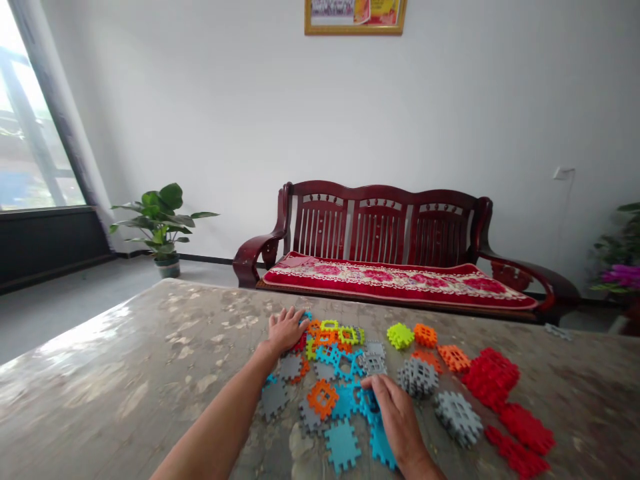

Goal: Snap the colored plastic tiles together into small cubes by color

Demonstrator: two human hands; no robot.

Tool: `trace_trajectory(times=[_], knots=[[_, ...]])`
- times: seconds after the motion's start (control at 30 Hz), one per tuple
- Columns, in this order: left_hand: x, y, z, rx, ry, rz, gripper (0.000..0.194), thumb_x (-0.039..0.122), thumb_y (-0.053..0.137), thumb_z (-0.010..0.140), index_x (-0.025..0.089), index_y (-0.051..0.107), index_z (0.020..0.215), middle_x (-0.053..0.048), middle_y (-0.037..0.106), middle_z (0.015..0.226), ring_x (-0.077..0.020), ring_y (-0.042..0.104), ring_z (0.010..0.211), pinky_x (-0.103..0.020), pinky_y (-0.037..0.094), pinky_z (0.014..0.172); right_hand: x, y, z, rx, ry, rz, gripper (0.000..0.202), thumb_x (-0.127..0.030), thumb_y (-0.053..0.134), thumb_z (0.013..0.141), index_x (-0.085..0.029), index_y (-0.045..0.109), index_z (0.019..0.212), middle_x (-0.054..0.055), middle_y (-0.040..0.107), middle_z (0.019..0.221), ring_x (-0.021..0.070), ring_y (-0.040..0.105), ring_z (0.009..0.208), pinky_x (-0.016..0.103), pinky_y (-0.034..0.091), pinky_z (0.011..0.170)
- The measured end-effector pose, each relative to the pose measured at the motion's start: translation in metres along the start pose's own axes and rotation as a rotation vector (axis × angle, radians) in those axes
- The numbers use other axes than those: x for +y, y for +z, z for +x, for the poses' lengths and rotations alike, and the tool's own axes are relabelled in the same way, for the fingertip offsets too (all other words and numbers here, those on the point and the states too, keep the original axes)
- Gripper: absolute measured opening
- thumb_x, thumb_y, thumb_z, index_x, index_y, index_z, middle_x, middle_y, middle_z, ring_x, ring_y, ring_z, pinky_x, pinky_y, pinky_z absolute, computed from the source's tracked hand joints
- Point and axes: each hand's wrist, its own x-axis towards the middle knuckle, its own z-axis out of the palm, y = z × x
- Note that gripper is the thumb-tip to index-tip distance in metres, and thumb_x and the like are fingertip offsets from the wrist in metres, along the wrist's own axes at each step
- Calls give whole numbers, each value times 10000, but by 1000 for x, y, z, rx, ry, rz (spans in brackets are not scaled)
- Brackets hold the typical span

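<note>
My left hand (287,328) lies at the far left edge of a loose heap of notched plastic interlocking tiles, its fingers spread over a few pieces. Close to the front, my right hand (395,413) has its fingers bent down at a blue interlocking tile (369,404); the fingertips are partly hidden. Between the hands are mixed pieces: an orange tile with a round hole (323,399), a blue tile (343,445), grey tiles (274,399) and yellow-green tiles (349,335).
Right of the heap stand sorted stacks: red tiles (493,377), grey tiles (418,377), orange tiles (425,335) and yellow-green tiles (401,336). A lone grey piece (558,332) lies at the table's (125,373) far right. Behind stands a wooden bench (380,227).
</note>
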Motion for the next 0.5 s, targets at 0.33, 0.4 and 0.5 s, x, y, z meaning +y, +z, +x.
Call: trace_trajectory(times=[0.33,0.4,0.5], knots=[[4,-12,-40,1,125,-41,494,504,456,890,335,582,1337,-53,501,1482,-286,375,1404,-484,279,1144,-2,5,5,137,-46,55,553,-672,444,875,-209,743,832,76,739,903,246,656,920,321,492,868],[3,-18,-53,44,125,-36,494,501,524,851,314,608,1301,-67,481,1487,-298,361,1402,-476,265,1149,-3,4,3,141,-53,63,549,-670,446,875,-211,742,821,72,738,888,241,656,903,320,491,863],[5,-26,-67,64,100,-35,450,493,561,822,266,669,1196,-101,572,1352,-296,485,1272,-424,371,1067,-4,4,3,142,-39,78,571,-695,443,864,-209,738,808,69,739,861,240,659,869,328,500,842]])
